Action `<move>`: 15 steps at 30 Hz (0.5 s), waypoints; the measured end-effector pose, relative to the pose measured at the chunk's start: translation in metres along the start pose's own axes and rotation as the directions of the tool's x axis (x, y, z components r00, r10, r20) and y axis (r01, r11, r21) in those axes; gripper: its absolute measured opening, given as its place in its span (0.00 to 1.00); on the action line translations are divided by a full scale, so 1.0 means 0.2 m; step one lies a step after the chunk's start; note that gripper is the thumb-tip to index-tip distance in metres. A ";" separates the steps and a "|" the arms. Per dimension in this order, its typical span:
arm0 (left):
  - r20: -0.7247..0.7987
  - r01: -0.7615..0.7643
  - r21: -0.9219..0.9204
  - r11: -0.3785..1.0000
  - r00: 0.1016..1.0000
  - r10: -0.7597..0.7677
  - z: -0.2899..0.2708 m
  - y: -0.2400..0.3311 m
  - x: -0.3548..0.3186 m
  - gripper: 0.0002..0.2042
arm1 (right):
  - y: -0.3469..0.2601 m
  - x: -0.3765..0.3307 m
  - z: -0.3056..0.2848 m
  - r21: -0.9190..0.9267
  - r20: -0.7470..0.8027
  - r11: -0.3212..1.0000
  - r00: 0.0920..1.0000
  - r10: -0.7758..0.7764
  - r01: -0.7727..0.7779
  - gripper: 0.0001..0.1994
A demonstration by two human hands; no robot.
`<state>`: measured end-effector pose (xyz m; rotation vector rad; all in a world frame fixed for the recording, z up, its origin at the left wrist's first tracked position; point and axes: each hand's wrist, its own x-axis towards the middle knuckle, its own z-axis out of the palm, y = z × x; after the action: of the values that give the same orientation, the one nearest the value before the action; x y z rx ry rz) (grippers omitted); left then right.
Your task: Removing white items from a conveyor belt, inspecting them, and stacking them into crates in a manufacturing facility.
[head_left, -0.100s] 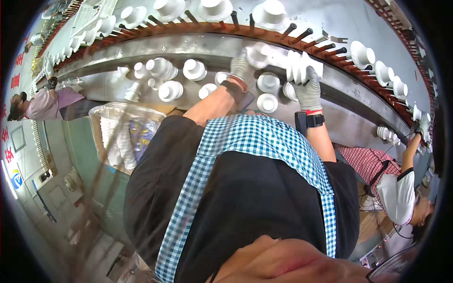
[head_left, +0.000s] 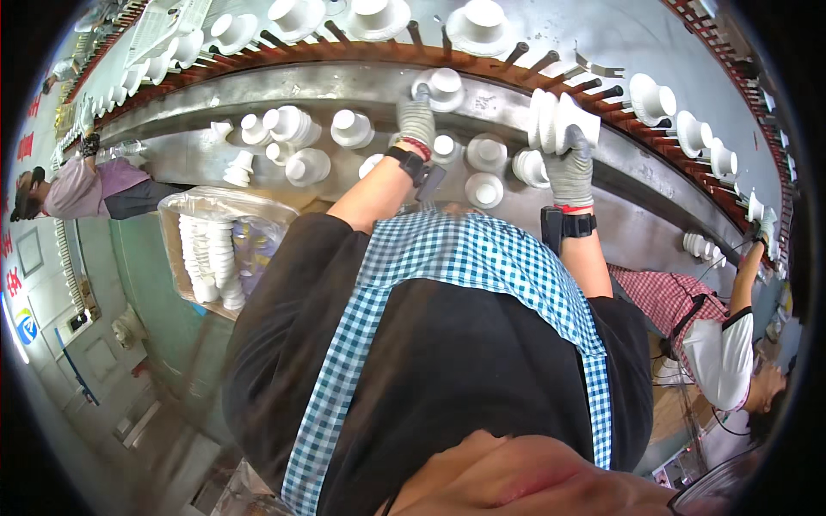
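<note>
My left hand [head_left: 416, 119], in a grey knit glove, closes its fingers on a white wide-rimmed cup-shaped piece [head_left: 445, 89] above the metal ledge. Toward the right, my right hand [head_left: 570, 170], gloved alike, grips a short stack of white wide-rimmed pieces [head_left: 551, 120] lying on its side. Between my hands on the metal bench stand more white pieces: a rimmed one [head_left: 487, 152], a smaller one [head_left: 484, 190] and a stack [head_left: 531, 168] close to my right wrist. Left of my left wrist sit another white piece [head_left: 351, 129] and several stacks [head_left: 292, 126].
Beyond the ledge runs a curved reddish-brown rail [head_left: 379, 56] with dark pegs, several bearing white pieces [head_left: 478, 27]. A plastic-lined box [head_left: 176, 249] holds stacked white pieces at the left. Co-workers stand at the far left [head_left: 82, 187] and right [head_left: 718, 344].
My left hand has shifted left with the white piece in it. My right hand keeps its hold on the stack and has come slightly nearer. The rail's pieces appear shifted left.
</note>
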<state>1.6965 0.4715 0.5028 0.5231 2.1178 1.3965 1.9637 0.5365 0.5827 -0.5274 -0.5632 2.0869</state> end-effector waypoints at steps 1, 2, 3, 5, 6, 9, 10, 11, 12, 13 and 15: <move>-0.177 -0.171 -0.072 0.983 0.972 0.156 0.03 -0.05 0.03 0.26 | -0.08 -0.02 0.05 -0.071 -0.032 0.995 0.997 -0.077 0.075 0.30; -0.220 -0.189 0.029 0.982 0.957 0.191 0.01 0.07 -0.02 0.25 | -0.13 -0.04 0.08 -0.139 -0.058 0.979 0.986 -0.158 0.149 0.30; -0.243 -0.301 0.275 0.913 0.897 0.369 -0.05 0.09 -0.02 0.23 | -0.17 -0.02 0.09 -0.164 -0.098 0.962 0.966 -0.237 0.219 0.33; -0.232 -0.363 0.509 0.781 0.816 0.530 -0.14 0.16 -0.05 0.21 | -0.29 0.02 0.23 -0.299 0.004 0.861 0.903 -0.429 0.410 0.34; -0.198 -0.421 0.415 0.806 0.823 0.532 -0.18 0.25 -0.10 0.20 | -0.36 0.05 0.34 -0.350 0.058 0.792 0.855 -0.515 0.500 0.34; 0.118 -0.472 -0.366 0.802 0.831 0.543 -0.11 0.48 -0.27 0.18 | -0.57 0.21 0.41 -0.413 0.080 0.783 0.875 -0.477 0.464 0.28; 0.207 -0.834 -0.072 0.547 0.524 0.826 -0.08 0.54 -0.25 0.20 | -0.61 0.35 0.38 -0.395 0.047 0.827 0.908 -0.415 0.399 0.26; 0.325 -0.907 0.032 0.420 0.406 0.854 -0.02 0.65 -0.28 0.22 | -0.66 0.48 0.35 -0.496 0.109 0.776 0.915 -0.389 0.389 0.25; 0.426 -0.899 0.019 0.437 0.403 0.810 0.03 0.73 -0.30 0.26 | -0.67 0.61 0.34 -0.583 0.173 0.717 0.921 -0.349 0.381 0.25; 0.403 -0.899 -0.024 0.437 0.391 0.828 0.10 0.75 -0.28 0.28 | -0.63 0.68 0.42 -0.607 0.209 0.728 0.948 -0.240 0.319 0.22; 0.355 -0.907 0.017 0.420 0.398 0.846 0.24 0.72 -0.17 0.27 | -0.59 0.84 0.51 -0.666 0.175 0.726 0.982 -0.076 0.174 0.19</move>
<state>1.7568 0.5414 0.6292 2.0792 1.7201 1.4129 1.8962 0.7180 0.7061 -0.7315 -1.4366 1.7444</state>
